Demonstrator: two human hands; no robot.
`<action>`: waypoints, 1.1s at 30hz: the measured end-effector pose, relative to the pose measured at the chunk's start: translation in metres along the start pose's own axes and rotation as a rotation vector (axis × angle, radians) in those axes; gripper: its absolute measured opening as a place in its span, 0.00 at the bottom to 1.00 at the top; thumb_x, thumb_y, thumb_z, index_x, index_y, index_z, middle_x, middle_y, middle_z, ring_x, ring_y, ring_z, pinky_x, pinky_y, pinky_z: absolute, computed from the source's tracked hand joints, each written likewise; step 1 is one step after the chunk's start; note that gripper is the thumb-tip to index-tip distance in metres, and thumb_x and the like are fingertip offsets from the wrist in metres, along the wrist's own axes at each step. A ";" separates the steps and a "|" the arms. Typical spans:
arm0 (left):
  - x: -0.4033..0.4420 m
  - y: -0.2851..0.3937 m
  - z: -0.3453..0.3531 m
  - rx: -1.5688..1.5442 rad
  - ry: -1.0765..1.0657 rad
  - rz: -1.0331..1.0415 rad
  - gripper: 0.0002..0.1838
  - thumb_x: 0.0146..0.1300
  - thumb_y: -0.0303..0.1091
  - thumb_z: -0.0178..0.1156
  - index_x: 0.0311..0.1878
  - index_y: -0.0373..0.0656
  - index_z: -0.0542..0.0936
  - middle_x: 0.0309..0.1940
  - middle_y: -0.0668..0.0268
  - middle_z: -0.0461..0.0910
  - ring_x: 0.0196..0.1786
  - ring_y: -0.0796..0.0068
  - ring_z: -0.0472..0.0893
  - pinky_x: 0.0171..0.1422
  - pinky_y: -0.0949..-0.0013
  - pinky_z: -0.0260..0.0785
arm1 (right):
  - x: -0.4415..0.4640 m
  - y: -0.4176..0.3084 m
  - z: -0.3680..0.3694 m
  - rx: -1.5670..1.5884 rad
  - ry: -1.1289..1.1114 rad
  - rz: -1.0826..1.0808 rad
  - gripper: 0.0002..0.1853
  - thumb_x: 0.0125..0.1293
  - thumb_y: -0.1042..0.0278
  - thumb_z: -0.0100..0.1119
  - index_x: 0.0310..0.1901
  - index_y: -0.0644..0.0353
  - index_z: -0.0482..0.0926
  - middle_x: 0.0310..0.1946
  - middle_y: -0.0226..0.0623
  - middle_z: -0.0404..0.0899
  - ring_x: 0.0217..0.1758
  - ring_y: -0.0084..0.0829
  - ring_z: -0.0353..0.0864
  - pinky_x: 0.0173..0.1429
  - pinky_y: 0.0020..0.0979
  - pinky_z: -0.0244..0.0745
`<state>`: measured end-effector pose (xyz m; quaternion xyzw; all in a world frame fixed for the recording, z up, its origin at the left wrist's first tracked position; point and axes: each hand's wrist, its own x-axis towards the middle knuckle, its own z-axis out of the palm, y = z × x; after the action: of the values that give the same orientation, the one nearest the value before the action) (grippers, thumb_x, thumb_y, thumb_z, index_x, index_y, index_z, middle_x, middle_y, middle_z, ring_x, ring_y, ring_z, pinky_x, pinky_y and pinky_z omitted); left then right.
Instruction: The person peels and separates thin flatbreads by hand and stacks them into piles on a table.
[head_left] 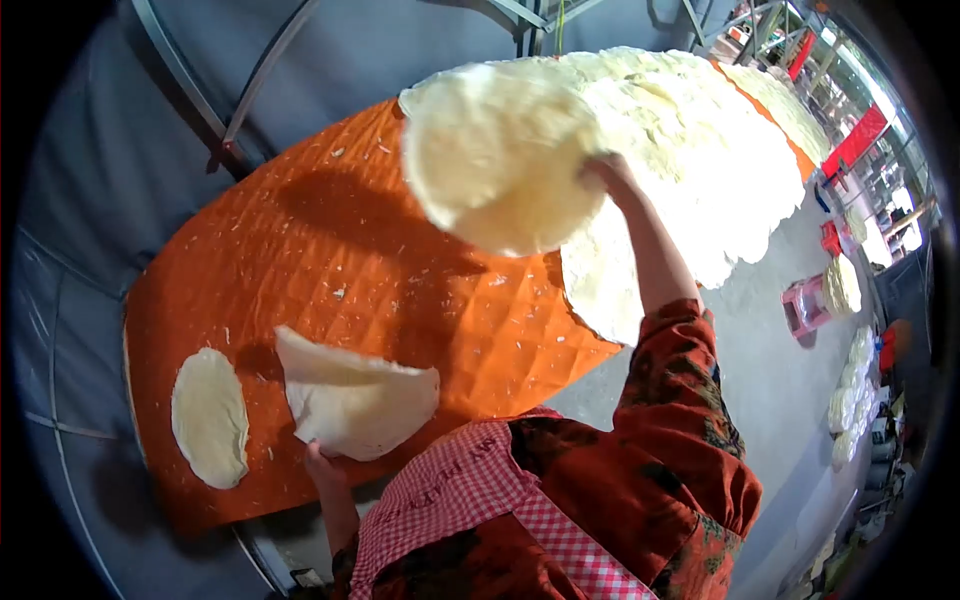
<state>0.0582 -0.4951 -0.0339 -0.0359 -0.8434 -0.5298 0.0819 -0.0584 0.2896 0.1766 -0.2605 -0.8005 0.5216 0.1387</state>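
A thin, round, pale flatbread hangs spread above the orange cloth, blurred by motion. My right hand grips it by its right edge, with the fingers closed. Lower down, my left hand pinches the bottom edge of a second flatbread, which is partly folded and raised at its upper corners. The left fingers are partly hidden behind that sheet. Left of it, another oval flatbread lies flat on the cloth.
An orange quilted cloth with pale crumbs covers the long table. Many overlapping flatbreads lie across its far right part. On the grey floor at right stands a pink container. Metal frame bars rise behind the table.
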 end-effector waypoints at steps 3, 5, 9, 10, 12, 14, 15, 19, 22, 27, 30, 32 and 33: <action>-0.005 0.057 0.006 0.353 0.018 0.375 0.15 0.57 0.30 0.58 0.46 0.34 0.70 0.36 0.52 0.75 0.40 0.53 0.76 0.42 0.61 0.69 | 0.007 0.104 -0.026 -0.035 0.216 0.354 0.10 0.55 0.69 0.59 0.39 0.62 0.78 0.33 0.40 0.80 0.35 0.35 0.79 0.32 0.43 0.78; -0.003 0.055 0.009 0.439 0.033 0.508 0.14 0.60 0.32 0.56 0.47 0.35 0.70 0.39 0.54 0.75 0.41 0.56 0.76 0.42 0.62 0.70 | -0.026 0.128 -0.014 -0.496 0.462 0.137 0.17 0.56 0.71 0.54 0.48 0.66 0.75 0.42 0.51 0.80 0.47 0.48 0.80 0.49 0.44 0.75; 0.012 0.077 0.016 -0.329 -0.041 -0.120 0.16 0.63 0.37 0.54 0.51 0.39 0.71 0.46 0.59 0.75 0.45 0.62 0.76 0.42 0.63 0.71 | -0.112 0.085 0.130 0.221 -0.049 0.022 0.15 0.63 0.71 0.49 0.50 0.60 0.76 0.38 0.40 0.82 0.40 0.35 0.81 0.44 0.37 0.74; 0.022 0.108 0.021 -0.523 -0.053 -0.302 0.16 0.63 0.38 0.53 0.52 0.41 0.71 0.47 0.60 0.75 0.46 0.63 0.76 0.42 0.63 0.71 | -0.144 0.047 0.169 0.496 -0.362 0.172 0.15 0.64 0.68 0.50 0.51 0.61 0.76 0.39 0.34 0.83 0.40 0.31 0.81 0.43 0.36 0.75; 0.049 0.177 0.038 -0.814 0.020 -0.551 0.16 0.63 0.39 0.53 0.52 0.44 0.72 0.49 0.61 0.76 0.48 0.65 0.76 0.43 0.64 0.72 | -0.226 -0.017 0.235 -0.208 -0.750 -0.572 0.31 0.59 0.56 0.60 0.60 0.67 0.69 0.47 0.55 0.79 0.51 0.47 0.79 0.57 0.39 0.72; 0.077 0.220 0.054 -0.914 0.039 -0.565 0.15 0.64 0.39 0.53 0.51 0.46 0.73 0.50 0.62 0.75 0.49 0.66 0.75 0.45 0.64 0.72 | -0.285 -0.087 0.264 -0.037 -0.895 -0.739 0.33 0.57 0.60 0.61 0.63 0.61 0.63 0.52 0.51 0.75 0.54 0.45 0.77 0.58 0.40 0.71; 0.089 0.233 0.058 -0.913 0.010 -0.520 0.14 0.65 0.40 0.53 0.50 0.45 0.73 0.51 0.62 0.75 0.51 0.66 0.75 0.46 0.64 0.72 | -0.292 -0.093 0.294 -0.113 -0.837 -0.745 0.30 0.54 0.61 0.62 0.58 0.62 0.69 0.46 0.52 0.78 0.47 0.48 0.78 0.52 0.41 0.73; 0.121 0.267 0.066 -0.952 -0.083 -0.254 0.14 0.68 0.42 0.51 0.48 0.41 0.73 0.54 0.61 0.73 0.54 0.66 0.74 0.53 0.63 0.71 | -0.206 -0.140 0.350 -0.104 -0.708 -0.722 0.12 0.47 0.68 0.64 0.34 0.63 0.80 0.27 0.49 0.80 0.28 0.44 0.79 0.33 0.40 0.73; 0.133 0.245 0.065 -0.636 -0.038 -0.064 0.13 0.70 0.41 0.50 0.47 0.40 0.72 0.57 0.59 0.71 0.56 0.64 0.74 0.57 0.60 0.70 | -0.095 -0.194 0.304 0.274 -0.697 -0.473 0.06 0.56 0.73 0.60 0.31 0.66 0.83 0.23 0.37 0.82 0.27 0.30 0.82 0.31 0.32 0.78; 0.104 0.094 0.069 0.198 0.051 0.010 0.12 0.67 0.36 0.56 0.46 0.38 0.73 0.57 0.53 0.71 0.56 0.55 0.73 0.59 0.58 0.66 | 0.061 -0.182 0.182 0.873 -0.461 -0.312 0.10 0.59 0.79 0.51 0.42 0.74 0.76 0.32 0.51 0.81 0.33 0.43 0.84 0.36 0.39 0.81; 0.079 0.068 0.081 0.668 -0.016 0.084 0.14 0.65 0.37 0.58 0.46 0.36 0.73 0.57 0.50 0.70 0.57 0.50 0.70 0.60 0.55 0.65 | 0.103 -0.109 0.134 0.812 -0.135 -0.232 0.10 0.63 0.75 0.49 0.44 0.70 0.72 0.38 0.49 0.79 0.39 0.47 0.84 0.37 0.38 0.82; 0.075 0.066 0.093 0.690 0.058 0.148 0.15 0.64 0.37 0.59 0.46 0.36 0.73 0.57 0.48 0.69 0.59 0.47 0.68 0.60 0.53 0.63 | 0.129 -0.041 0.128 0.571 0.115 0.027 0.11 0.63 0.69 0.54 0.44 0.66 0.72 0.36 0.45 0.79 0.33 0.43 0.82 0.37 0.38 0.81; 0.074 0.075 0.096 0.665 0.043 0.084 0.15 0.64 0.38 0.59 0.46 0.35 0.73 0.57 0.49 0.69 0.59 0.48 0.68 0.60 0.54 0.64 | 0.116 -0.020 0.137 0.614 0.272 0.150 0.13 0.64 0.66 0.54 0.45 0.64 0.72 0.33 0.41 0.79 0.29 0.39 0.80 0.36 0.37 0.81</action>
<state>-0.0129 -0.3782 0.0044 -0.0309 -0.9659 -0.2222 0.1289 -0.2272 0.2437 0.1313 -0.3318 -0.5590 0.7074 0.2775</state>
